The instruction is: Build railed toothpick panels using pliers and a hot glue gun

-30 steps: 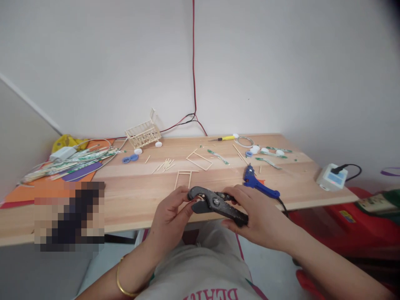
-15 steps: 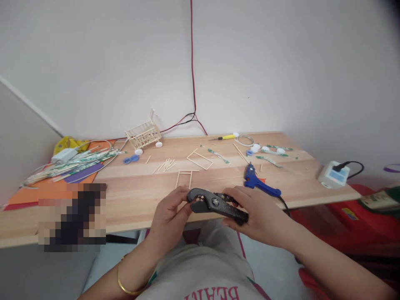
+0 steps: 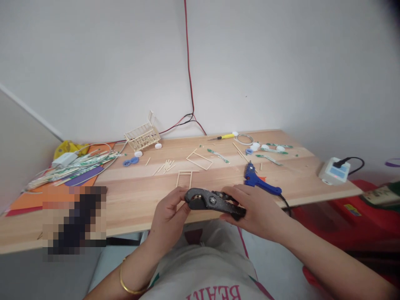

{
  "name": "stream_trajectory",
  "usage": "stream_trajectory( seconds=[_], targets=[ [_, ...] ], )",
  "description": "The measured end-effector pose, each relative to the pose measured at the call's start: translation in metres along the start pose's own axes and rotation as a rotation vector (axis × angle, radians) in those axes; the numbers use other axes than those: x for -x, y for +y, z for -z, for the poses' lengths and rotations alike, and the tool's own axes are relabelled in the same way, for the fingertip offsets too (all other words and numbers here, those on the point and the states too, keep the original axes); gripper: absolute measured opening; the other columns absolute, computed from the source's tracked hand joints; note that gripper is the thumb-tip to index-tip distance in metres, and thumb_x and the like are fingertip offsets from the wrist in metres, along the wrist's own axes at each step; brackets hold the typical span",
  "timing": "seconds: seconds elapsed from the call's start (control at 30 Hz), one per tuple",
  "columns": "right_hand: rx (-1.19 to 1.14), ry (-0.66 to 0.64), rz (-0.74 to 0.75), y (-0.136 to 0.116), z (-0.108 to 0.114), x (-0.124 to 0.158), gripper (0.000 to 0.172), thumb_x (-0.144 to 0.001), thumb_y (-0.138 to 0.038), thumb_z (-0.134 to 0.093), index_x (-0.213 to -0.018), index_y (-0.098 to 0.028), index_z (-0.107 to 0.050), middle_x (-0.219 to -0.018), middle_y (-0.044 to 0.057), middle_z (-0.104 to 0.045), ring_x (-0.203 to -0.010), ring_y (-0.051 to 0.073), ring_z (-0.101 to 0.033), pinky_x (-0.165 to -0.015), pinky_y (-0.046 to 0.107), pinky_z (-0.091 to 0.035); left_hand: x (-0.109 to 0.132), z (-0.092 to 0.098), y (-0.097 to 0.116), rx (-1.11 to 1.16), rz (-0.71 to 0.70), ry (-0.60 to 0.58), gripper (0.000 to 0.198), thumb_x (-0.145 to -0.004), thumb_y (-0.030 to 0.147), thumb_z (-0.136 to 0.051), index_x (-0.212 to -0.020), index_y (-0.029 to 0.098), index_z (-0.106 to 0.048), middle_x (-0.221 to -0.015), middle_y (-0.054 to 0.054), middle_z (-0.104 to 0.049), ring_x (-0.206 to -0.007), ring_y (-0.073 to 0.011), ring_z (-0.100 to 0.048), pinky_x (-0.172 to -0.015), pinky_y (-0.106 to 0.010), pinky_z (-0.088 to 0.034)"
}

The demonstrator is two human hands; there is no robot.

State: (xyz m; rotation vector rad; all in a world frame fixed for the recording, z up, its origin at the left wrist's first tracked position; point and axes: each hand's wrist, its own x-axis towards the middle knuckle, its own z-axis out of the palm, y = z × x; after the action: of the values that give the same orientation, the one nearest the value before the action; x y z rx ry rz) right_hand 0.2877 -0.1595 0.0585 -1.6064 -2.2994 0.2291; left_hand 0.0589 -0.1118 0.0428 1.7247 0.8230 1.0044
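My right hand (image 3: 254, 210) is wrapped round the handles of a black hand cutter (image 3: 212, 201), held level just above the table's front edge. The cutter's hooked jaws point left. Pale ends of thin wooden sticks (image 3: 197, 196) show between them. My left hand (image 3: 170, 214) is closed at the jaws, thumb and fingers pinched on the sticks, most of which the fingers and tool hide. Just beyond my left hand lies a small wooden stick frame (image 3: 185, 172). A second stick frame (image 3: 200, 160) and a heap of short sticks (image 3: 165, 166) are farther back.
A stick-built cart (image 3: 142, 136) stands at the back left. To the right lie a blue glue gun (image 3: 261, 182) with a cord and a white power box (image 3: 334, 171). Wrapped sticks (image 3: 78, 164) cover coloured sheets on the left. A yellow-handled screwdriver (image 3: 225, 136) is near the wall.
The cutter's jaws look slightly closer together, and its handles are squeezed a little more. Both hands stay in nearly the same place; the view has shifted slightly.
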Motion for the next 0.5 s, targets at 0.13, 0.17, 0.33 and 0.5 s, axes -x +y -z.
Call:
stream_trajectory(
  seconds=[0.13,0.17,0.33,0.5],
  targets=[
    [-0.011,0.012,0.003,-0.0009,0.0003,-0.0017,0.037,-0.076,-0.036,-0.068,-0.107,-0.020,-0.055,-0.088,0.005,-0.066,-0.080,0.021,-0.061,-0.065,0.028,-0.042,-0.0005,0.0015,-0.0015,-0.030,-0.001,-0.006,0.021,-0.087,0.017,-0.051,-0.097,0.021,-0.069,-0.098,-0.005,-0.067,-0.089,-0.0178,-0.059,-0.080,-0.028,-0.044],
    [-0.017,0.010,0.001,-0.0012,0.0001,-0.0022,0.037,-0.076,-0.036,-0.068,-0.106,-0.020,-0.056,-0.089,0.004,-0.066,-0.081,0.021,-0.061,-0.066,0.028,-0.042,-0.0006,0.0017,-0.0018,-0.038,-0.005,-0.005,0.021,-0.087,0.017,-0.051,-0.098,0.021,-0.069,-0.098,-0.005,-0.067,-0.089,-0.0179,-0.059,-0.080,-0.028,-0.044],
    [0.007,-0.043,-0.048,-0.0014,-0.0035,-0.0040,0.030,-0.076,-0.040,-0.068,-0.096,-0.020,-0.058,-0.087,0.004,-0.067,-0.080,0.022,-0.063,-0.064,0.028,-0.041,-0.0013,0.0014,-0.0033,-0.067,-0.011,0.004,0.020,-0.088,0.019,-0.051,-0.097,0.020,-0.068,-0.095,-0.004,-0.066,-0.088,-0.0174,-0.059,-0.079,-0.028,-0.043],
    [0.112,-0.060,-0.052,0.0003,-0.0081,-0.0070,0.029,-0.078,-0.045,-0.065,-0.090,-0.019,-0.059,-0.082,0.005,-0.068,-0.075,0.023,-0.064,-0.060,0.028,-0.039,-0.0034,0.0004,-0.0032,-0.104,0.034,0.020,0.016,-0.087,0.020,-0.052,-0.090,0.020,-0.068,-0.084,-0.002,-0.065,-0.084,-0.0173,-0.058,-0.077,-0.026,-0.043]
  ],
)
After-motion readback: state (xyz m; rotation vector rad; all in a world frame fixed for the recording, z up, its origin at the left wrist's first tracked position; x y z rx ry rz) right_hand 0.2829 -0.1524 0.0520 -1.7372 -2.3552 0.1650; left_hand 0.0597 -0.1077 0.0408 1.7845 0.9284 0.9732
